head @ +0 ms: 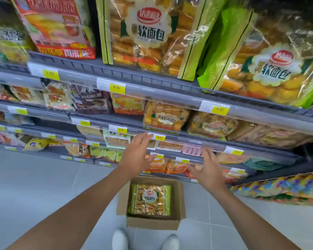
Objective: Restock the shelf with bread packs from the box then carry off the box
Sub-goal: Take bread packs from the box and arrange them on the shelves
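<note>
The green-edged clear bread pack [150,199] in the brown cardboard box [152,223] lies at six o'clock from the spread, empty left hand [136,156] and right hand [209,170].

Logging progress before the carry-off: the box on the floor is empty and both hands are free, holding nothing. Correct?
Not quite. The box on the floor is not empty: one bread pack lies in it, as the head view shows. The left hand and right hand are indeed free, holding nothing.
</note>
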The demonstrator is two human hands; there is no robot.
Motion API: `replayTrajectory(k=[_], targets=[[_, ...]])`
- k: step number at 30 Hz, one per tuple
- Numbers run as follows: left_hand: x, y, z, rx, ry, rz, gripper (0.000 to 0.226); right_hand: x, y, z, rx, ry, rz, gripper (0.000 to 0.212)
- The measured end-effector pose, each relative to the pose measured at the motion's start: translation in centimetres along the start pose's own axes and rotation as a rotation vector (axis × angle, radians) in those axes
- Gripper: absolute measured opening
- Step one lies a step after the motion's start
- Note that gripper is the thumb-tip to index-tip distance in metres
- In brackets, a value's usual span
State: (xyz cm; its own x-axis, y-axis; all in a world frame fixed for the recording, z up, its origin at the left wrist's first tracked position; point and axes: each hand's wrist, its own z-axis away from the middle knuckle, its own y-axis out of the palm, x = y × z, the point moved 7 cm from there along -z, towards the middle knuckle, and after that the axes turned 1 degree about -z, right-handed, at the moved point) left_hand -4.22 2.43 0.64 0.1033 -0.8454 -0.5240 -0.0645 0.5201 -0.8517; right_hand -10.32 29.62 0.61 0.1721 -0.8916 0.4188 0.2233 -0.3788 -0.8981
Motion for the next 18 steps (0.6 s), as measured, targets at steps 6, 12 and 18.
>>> replayTrajectory(k=[6, 12, 18], targets=[[5.2, 8.7, 3.2, 0.07, -0.134, 0.046, 0.067, -5.2, 10.0, -0.1, 0.192, 0.038, -0.036, 0.077], [12.0, 19.5, 7.3, 0.197, -0.38, 0.107, 0.064, -10.8, 22.2, 0.6, 0.442, 0.157, -0.074, 0.071], [19.5, 33.1, 9.9, 0.338, -0.559, 0.157, 0.06, -18.1, 35.5, 0.5, 0.627, 0.332, -0.113, 0.075]])
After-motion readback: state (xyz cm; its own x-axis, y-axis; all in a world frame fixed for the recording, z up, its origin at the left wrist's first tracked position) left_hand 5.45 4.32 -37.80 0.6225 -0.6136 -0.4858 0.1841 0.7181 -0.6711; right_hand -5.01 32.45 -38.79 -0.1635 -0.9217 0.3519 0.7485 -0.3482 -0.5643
